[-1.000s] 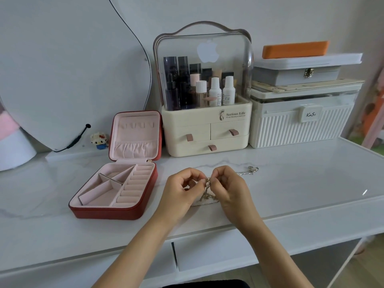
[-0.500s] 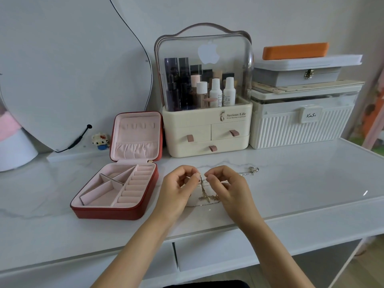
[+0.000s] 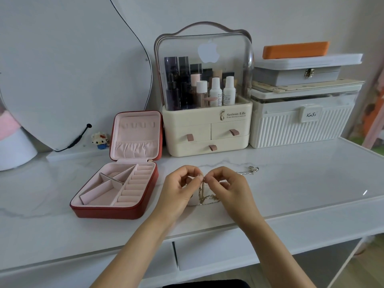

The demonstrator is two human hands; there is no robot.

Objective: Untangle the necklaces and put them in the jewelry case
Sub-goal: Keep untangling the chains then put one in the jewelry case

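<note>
Red jewelry case (image 3: 116, 206) open on desk (image 3: 291, 183) left; 2 hands, left hand (image 3: 178, 192) & right hand (image 3: 230, 190), pinch tangled necklaces (image 3: 204, 194); cosmetics organizer (image 3: 207, 125) far.

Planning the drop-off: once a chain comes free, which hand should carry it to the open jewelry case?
Probably the left hand. The jewelry case lies open on its side of the tangled chains, so the path is clear. The right hand would have to cross over.

Gold necklaces (image 3: 204, 193) in a tangled clump, upper strands pinched up off the bench (image 3: 291, 183), lower part hanging in a knot just above it. Silver chain (image 3: 248, 171) trails right, flat on bench. Red jewelry case (image 3: 116, 183) open at left, pink-lined compartments, lid upright.
</note>
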